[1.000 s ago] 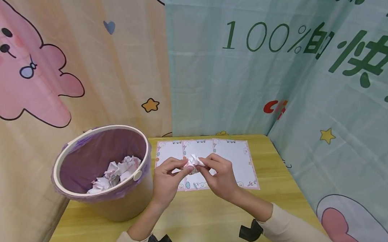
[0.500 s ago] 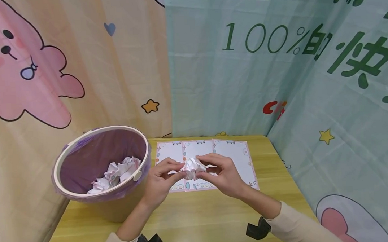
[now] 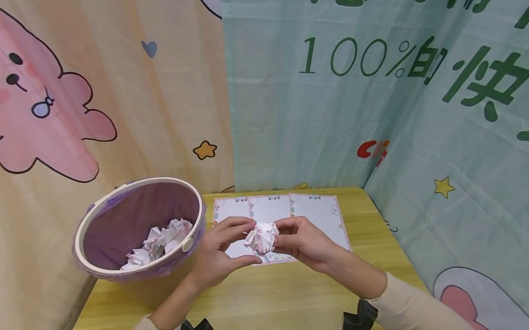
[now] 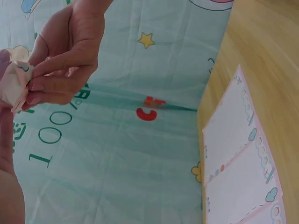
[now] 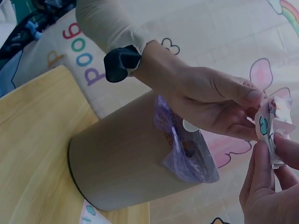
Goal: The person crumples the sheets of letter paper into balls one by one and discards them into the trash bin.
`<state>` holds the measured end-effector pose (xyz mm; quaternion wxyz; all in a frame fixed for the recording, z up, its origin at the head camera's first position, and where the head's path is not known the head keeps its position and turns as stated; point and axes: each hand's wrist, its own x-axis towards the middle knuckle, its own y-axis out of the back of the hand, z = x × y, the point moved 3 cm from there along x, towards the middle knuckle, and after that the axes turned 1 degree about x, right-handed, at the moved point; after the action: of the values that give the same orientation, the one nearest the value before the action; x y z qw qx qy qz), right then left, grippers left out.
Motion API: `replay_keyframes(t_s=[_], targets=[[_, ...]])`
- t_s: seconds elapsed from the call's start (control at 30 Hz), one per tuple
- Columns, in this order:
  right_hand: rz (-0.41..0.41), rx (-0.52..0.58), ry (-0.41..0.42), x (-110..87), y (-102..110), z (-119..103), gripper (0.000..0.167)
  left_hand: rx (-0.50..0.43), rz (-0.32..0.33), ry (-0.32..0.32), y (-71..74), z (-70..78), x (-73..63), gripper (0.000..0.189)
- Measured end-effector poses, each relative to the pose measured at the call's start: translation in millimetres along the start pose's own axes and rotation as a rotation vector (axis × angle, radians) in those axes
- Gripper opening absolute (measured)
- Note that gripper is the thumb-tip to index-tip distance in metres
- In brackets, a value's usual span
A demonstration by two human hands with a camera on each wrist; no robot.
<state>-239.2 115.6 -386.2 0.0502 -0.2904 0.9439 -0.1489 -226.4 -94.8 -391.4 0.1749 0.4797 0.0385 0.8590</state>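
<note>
A crumpled paper ball, white with pink print, is held above the table in front of me. My right hand pinches its right side between thumb and fingers. My left hand is spread around the ball's left side; its fingertips are close to the upper edge, and its thumb stands apart below. In the right wrist view, the ball is between my left hand and my right hand. The left wrist view has the ball at its left edge, in my right hand.
A beige bin with a purple liner stands at the left, with several crumpled papers inside. Three printed sheets lie side by side toward the back of the wooden table. Printed curtains hang behind.
The ball has become rounder and bulkier between my hands. My left hand has shifted left and opened, its thumb leaving the ball. The right hand keeps its pinch and has moved slightly right and down.
</note>
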Motion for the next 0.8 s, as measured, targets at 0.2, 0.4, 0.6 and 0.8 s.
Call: replay_keyframes(t_s=[0.2, 0.4, 0.6, 0.8], targets=[[0.001, 0.012, -0.018, -2.6, -6, 3, 0.017, -0.034, 0.096, -0.13, -11.2, 0.5, 0.5, 0.048], [0.118, -0.135, 0.053, -3.7, -9, -2, 0.002, -0.067, 0.14, -0.158, -18.8, -0.7, 3.7, 0.032], [0.314, -0.335, 0.258, -4.4, -16, 1, 0.009, -0.039, 0.261, -0.08, -24.3, -8.1, -1.1, 0.035], [0.411, -0.632, 0.548, -5.9, -23, 7, 0.011, -0.056, 0.33, 0.003, -25.4, -15.6, -10.0, 0.03]])
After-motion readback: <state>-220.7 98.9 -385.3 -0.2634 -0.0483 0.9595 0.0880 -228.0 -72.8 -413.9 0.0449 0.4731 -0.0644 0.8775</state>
